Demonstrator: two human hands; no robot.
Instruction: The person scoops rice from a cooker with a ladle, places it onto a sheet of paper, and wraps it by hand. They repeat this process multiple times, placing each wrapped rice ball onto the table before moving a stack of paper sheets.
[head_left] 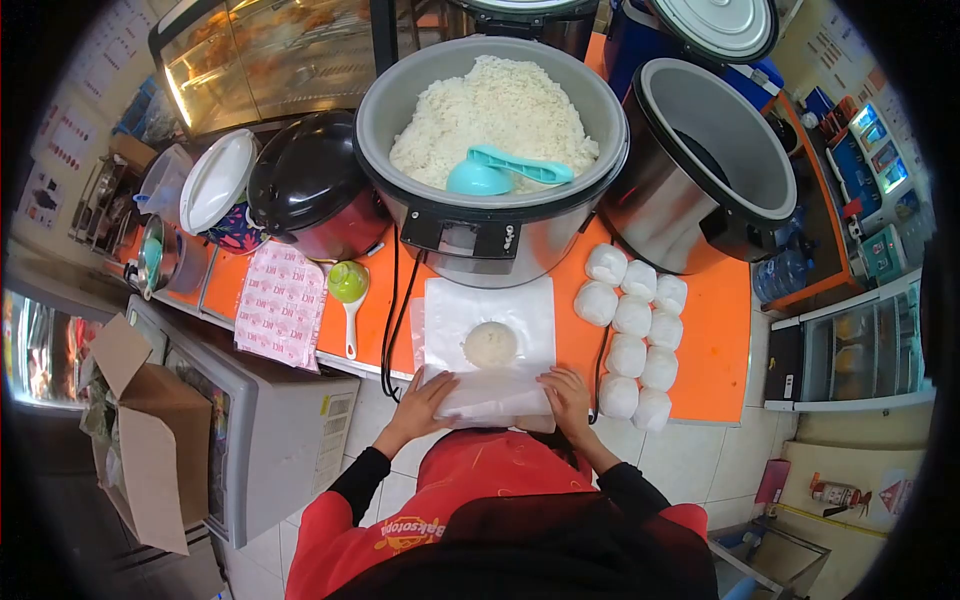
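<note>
Orange tabletop (715, 345) carries everything we see, and we go from the biggest thing down. At the back stands a large rice cooker (490, 225), open and full of white cooked rice (490, 105); a turquoise rice scoop (500, 170) lies on the rice near the front wall. To its right stands a second big pot (720, 170), which is open and looks empty inside. To its left we see a dark red cooker with a black lid (310, 185), and beside it a container with a white lid (217, 182).

In front of the large cooker lies a white wrapping sheet (490, 320), flat on the tabletop, with a round rice ball (490, 344) in its middle. The near edge of this sheet is lifted and folded a little toward the ball. Our left hand (425, 392) holds the near left corner of the sheet, and our right hand (567, 392) holds the near right corner; both have the fingers closed on the paper.

Right of the sheet, a group of wrapped rice balls (635, 335) lies in two rows, touching each other. Left of the sheet we see a stack of printed paper (282, 305) and a small green ladle (348, 290).
</note>
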